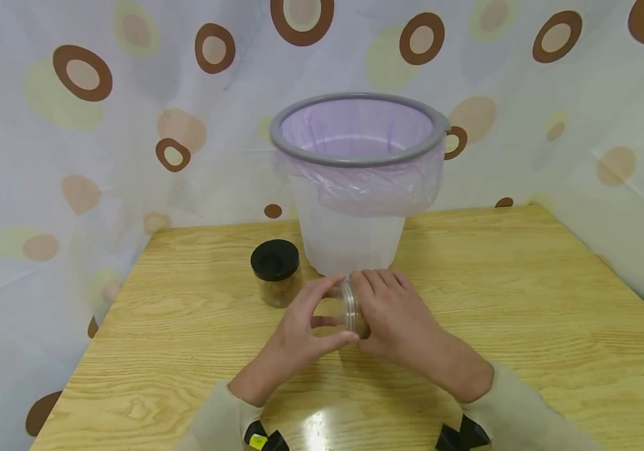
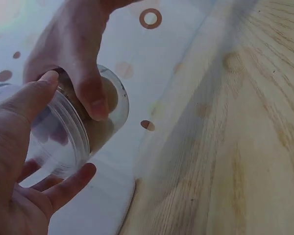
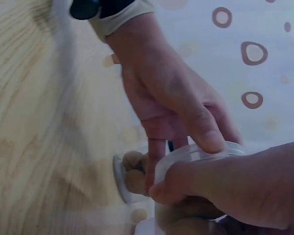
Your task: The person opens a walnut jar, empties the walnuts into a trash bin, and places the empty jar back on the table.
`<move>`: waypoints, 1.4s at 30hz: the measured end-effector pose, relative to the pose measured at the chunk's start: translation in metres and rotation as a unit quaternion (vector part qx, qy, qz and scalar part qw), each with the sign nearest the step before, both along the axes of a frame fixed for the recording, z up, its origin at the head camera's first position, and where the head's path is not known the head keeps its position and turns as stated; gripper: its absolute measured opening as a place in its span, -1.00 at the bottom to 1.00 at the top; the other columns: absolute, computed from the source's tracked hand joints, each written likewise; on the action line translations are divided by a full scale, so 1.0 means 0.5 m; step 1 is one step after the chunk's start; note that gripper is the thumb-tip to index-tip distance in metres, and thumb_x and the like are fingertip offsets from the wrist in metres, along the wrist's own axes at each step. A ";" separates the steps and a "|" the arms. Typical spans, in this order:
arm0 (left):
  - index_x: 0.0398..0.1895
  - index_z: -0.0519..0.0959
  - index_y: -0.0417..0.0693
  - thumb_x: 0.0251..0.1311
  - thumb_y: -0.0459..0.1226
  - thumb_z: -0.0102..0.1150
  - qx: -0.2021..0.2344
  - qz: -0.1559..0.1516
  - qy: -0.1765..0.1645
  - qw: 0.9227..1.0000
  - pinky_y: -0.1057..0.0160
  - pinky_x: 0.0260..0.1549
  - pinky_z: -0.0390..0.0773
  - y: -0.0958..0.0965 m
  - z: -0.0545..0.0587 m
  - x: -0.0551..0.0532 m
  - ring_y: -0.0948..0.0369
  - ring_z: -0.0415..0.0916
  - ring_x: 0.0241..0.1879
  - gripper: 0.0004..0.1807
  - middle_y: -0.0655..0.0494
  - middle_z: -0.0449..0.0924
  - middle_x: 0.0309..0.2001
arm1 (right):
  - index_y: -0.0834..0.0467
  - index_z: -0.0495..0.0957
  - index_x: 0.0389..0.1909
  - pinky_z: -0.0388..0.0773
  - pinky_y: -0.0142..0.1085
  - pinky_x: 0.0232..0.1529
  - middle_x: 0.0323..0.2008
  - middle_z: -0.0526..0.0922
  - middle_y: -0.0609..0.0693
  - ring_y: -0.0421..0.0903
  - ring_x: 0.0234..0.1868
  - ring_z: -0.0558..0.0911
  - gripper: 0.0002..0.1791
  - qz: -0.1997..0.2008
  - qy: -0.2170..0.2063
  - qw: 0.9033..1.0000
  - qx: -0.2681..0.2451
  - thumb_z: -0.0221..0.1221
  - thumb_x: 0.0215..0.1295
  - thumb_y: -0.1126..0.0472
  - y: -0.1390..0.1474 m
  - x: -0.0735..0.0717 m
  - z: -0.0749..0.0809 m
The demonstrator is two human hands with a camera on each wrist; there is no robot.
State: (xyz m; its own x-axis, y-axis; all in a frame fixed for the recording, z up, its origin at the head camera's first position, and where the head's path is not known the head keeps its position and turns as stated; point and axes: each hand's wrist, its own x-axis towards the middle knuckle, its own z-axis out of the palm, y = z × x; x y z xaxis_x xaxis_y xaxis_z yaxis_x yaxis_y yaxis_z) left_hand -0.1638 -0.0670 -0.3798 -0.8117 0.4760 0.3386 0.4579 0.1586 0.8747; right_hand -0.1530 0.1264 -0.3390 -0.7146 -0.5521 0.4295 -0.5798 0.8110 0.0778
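Left hand (image 1: 299, 324), right hand (image 1: 395, 313) are clamping fingers round sideways clear jar (image 1: 349, 305) near bin (image 1: 350, 244); keeping grips steady should help.

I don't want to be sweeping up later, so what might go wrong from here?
The clear jar, held between the left grip and right grip, is tipped sideways: if it comes open, its brown contents might spill onto the table. It looks smooth, so it could also slip. The black-lidded jar stands close to the left grip and might get knocked over.
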 end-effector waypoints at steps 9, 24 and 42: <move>0.39 0.31 -0.05 -0.02 -0.26 0.53 -0.042 -0.037 0.259 0.964 0.26 -0.05 0.64 -0.011 0.001 -0.012 0.09 0.37 0.25 -0.13 -0.13 0.25 0.35 | 0.18 0.44 0.05 0.54 -0.03 -0.02 -0.15 0.61 -0.03 -0.05 -0.14 0.58 -0.17 0.044 -0.167 0.984 -0.044 0.55 -0.28 -0.05 0.019 -0.002 0.044; 0.21 0.28 -0.21 0.50 0.17 -0.44 -0.124 0.134 0.407 0.895 0.23 -0.08 0.57 0.033 -0.016 -0.010 0.10 0.37 -0.03 -0.34 -0.13 0.33 0.00 | 0.23 0.47 -0.11 0.58 -0.16 -0.25 -0.32 0.59 -0.07 -0.11 -0.30 0.57 -0.35 0.077 -0.125 0.988 -0.050 0.49 -0.27 0.07 0.001 -0.001 0.042; 0.44 0.05 0.02 0.46 0.07 -0.08 -0.080 0.071 0.107 0.988 0.29 -0.14 0.60 0.027 -0.030 0.007 0.17 0.38 0.10 -0.36 0.02 0.16 0.28 | 0.23 0.43 0.00 0.57 -0.07 -0.06 -0.18 0.60 0.08 0.08 -0.11 0.61 -0.16 0.004 0.015 0.999 0.034 0.55 -0.34 -0.05 -0.010 0.000 0.006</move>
State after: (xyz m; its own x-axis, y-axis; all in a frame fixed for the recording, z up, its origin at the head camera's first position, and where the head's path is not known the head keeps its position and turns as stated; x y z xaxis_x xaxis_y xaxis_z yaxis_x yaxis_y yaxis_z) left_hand -0.1601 -0.0536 -0.3950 -0.7912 0.4244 0.4403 0.5940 0.3620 0.7184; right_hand -0.1529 0.1214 -0.3360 -0.6973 -0.5861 0.4125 -0.5827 0.7987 0.1498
